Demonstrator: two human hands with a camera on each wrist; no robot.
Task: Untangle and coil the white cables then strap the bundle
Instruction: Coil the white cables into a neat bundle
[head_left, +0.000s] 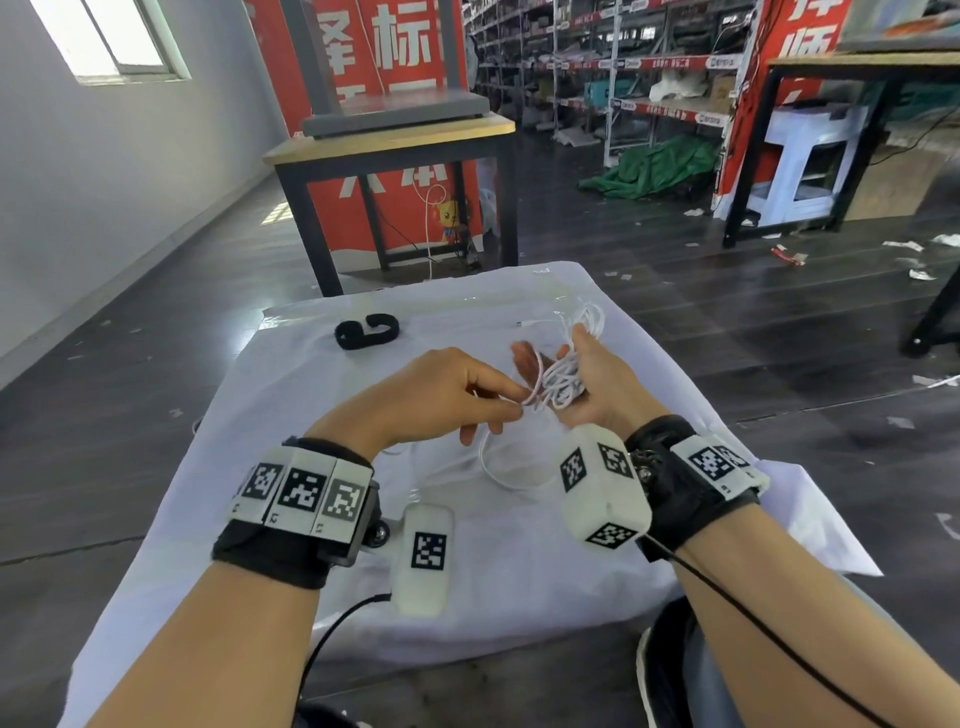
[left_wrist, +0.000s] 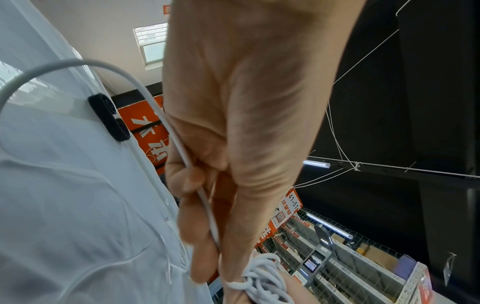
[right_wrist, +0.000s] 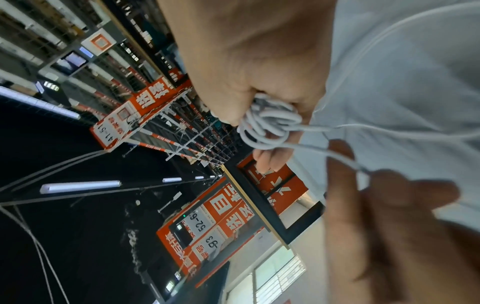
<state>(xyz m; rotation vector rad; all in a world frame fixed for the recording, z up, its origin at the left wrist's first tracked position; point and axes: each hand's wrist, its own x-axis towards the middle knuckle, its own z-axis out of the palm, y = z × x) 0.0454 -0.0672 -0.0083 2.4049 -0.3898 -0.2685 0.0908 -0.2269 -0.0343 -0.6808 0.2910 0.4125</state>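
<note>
Cables: tangled white cables (head_left: 563, 374) bunched in the right hand (head_left: 597, 374), above a white cloth (head_left: 311, 395).
Left hand: left hand (head_left: 436, 395) pinches one strand leading from the bundle.
Loop: slack curves down onto the cloth.
Strap: black strap (head_left: 367, 331) lies apart, far-left on the cloth.

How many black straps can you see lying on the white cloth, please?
1. The black strap lies curled on the far left part of the white cloth, apart from both hands; another could be hidden under the cables.
</note>
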